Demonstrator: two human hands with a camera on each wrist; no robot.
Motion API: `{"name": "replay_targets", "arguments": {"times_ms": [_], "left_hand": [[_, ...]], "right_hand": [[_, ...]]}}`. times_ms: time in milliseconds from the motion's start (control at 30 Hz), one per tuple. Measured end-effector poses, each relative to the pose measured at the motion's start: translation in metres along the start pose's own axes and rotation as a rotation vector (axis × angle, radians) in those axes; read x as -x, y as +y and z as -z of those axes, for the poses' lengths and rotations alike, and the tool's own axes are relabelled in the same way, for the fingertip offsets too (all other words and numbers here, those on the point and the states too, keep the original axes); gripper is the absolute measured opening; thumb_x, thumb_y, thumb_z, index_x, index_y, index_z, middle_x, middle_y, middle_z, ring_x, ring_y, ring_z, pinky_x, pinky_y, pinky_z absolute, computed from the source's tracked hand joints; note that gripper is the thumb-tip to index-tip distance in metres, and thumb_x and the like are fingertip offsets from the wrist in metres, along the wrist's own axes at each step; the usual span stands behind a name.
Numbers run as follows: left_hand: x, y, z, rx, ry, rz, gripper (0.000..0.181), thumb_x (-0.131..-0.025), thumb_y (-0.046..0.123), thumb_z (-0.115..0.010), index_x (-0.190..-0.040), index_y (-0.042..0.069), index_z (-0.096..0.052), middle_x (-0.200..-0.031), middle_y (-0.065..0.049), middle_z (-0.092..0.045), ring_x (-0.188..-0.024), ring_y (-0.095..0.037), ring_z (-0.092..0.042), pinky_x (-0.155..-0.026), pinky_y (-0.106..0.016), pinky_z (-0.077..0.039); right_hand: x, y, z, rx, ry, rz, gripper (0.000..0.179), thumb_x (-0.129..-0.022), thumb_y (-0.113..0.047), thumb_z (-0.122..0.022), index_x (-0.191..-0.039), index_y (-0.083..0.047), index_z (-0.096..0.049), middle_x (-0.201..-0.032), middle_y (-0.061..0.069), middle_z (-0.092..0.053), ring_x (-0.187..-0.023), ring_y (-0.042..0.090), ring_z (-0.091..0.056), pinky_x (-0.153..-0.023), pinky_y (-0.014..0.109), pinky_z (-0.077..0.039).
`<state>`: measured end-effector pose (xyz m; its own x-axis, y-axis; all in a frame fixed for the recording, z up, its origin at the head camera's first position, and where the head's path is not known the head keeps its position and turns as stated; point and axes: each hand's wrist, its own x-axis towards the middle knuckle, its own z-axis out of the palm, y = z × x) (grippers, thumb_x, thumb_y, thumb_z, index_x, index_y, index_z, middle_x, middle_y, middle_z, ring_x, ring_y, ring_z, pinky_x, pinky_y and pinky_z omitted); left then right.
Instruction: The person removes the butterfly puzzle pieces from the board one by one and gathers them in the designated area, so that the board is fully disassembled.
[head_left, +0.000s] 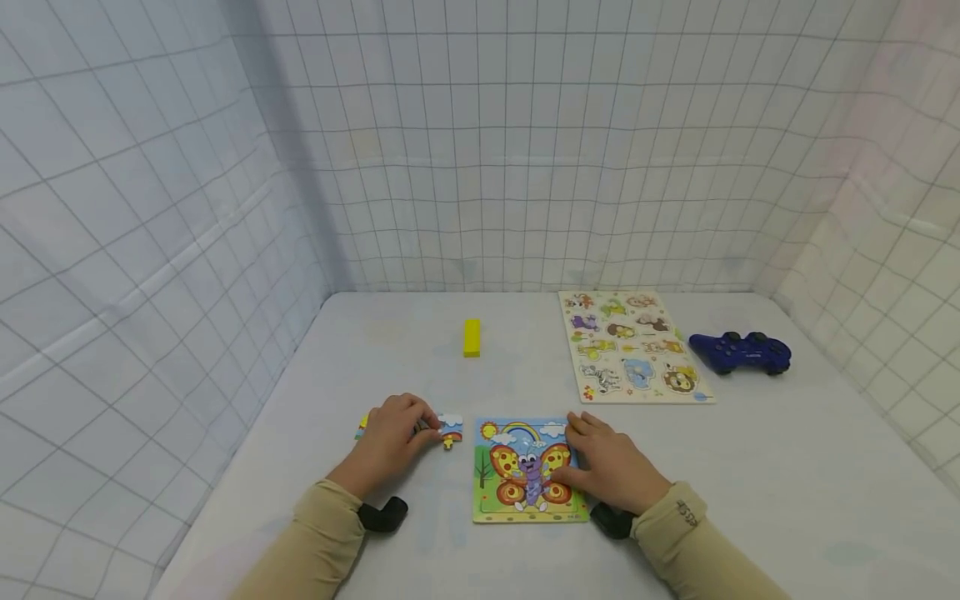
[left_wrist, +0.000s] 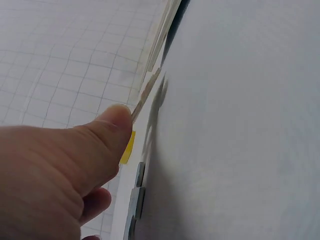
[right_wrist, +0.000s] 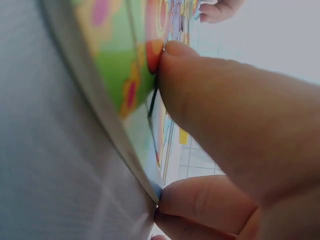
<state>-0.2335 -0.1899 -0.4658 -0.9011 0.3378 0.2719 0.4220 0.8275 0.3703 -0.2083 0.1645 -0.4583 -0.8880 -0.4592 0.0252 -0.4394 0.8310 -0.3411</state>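
The square, butterfly-printed puzzle board (head_left: pixel 525 477), apparently wooden, should be stiff, light and prone to sliding; its right edge suits bracing, where the right hand (head_left: pixel 615 467) lies with thumb against the face and extended fingers at the far corner. Just left of the board, the left hand (head_left: pixel 390 437) pinches a thin, knobbed, blue-and-red jigsaw piece (head_left: pixel 452 423), likely rigid and nearly weightless, best held by its rim. Bare white tabletop (head_left: pixel 442 483) separates it from the board; open room extends beyond the board's far edge to a yellow rectangular block (head_left: pixel 472 338).
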Motion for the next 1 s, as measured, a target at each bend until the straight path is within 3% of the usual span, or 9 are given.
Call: {"name": "replay_targets", "arguments": {"times_ms": [267,1000], "left_hand": [[0.0008,-0.0039,-0.0057,0.024,-0.036,0.027,0.011,-0.094,0.027,-0.076,-0.09,0.025,-0.067,-0.126,-0.004,-0.061,-0.129,-0.035,-0.049,-0.094,-0.056,-0.036],[0.0018,-0.0036,-0.005,0.034,-0.049,0.048,0.008,-0.097,0.028,-0.073,-0.093,0.026,-0.066,-0.136,-0.008,-0.058,-0.135,-0.036,-0.045,-0.096,-0.06,-0.03]], "right_hand": [[-0.0004,-0.0007,-0.0003,-0.004,0.002,0.005,0.078,-0.092,-0.053,-0.073,-0.145,0.002,-0.056,-0.155,0.023,-0.047,-0.147,0.044,-0.039,-0.106,0.066,-0.043],[0.0007,0.0,-0.0005,-0.019,0.006,0.002,0.08,-0.092,-0.054,-0.072,-0.146,0.002,-0.054,-0.157,0.023,-0.045,-0.148,0.044,-0.038,-0.106,0.067,-0.042]]}}
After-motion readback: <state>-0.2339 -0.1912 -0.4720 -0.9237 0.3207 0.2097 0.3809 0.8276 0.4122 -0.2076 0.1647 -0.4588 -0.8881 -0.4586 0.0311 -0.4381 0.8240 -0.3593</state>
